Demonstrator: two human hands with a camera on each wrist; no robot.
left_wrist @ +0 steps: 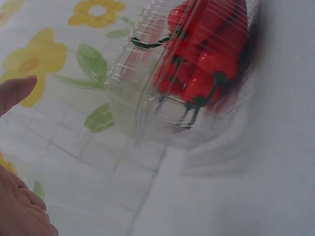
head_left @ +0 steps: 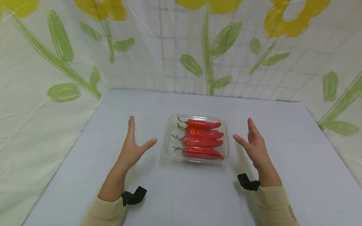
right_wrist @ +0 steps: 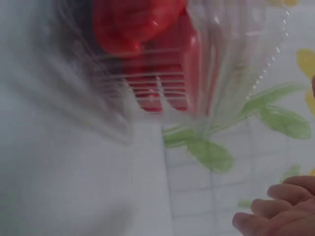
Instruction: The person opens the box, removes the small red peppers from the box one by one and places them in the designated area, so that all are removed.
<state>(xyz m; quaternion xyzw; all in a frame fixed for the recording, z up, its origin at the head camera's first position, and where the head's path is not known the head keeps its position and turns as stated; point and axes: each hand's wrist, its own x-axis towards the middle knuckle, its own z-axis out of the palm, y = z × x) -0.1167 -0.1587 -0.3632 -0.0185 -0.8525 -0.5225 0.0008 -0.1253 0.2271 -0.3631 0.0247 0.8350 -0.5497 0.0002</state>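
A clear plastic clamshell box (head_left: pixel 168 138) lies on the table in the middle of the head view, its lid down over several red peppers (head_left: pixel 202 142) with green stems. My left hand (head_left: pixel 131 150) is held to the left of the box, thumb spread wide from straight fingers, touching nothing. To the right of the box my right hand (head_left: pixel 256 147) mirrors it, thumb pointing toward the box with a gap between. Both wrist views show an end of the box (left_wrist: pixel 172 118) apart from the fingers; the right wrist view is blurred.
The pale table (head_left: pixel 195 194) reaches back to a white sheet (head_left: pixel 147 47) painted with yellow flowers and green leaves, which also hangs along both sides. A black wrist mount (head_left: pixel 134 196) sits by the left sleeve and another mount (head_left: pixel 249 182) by the right sleeve.
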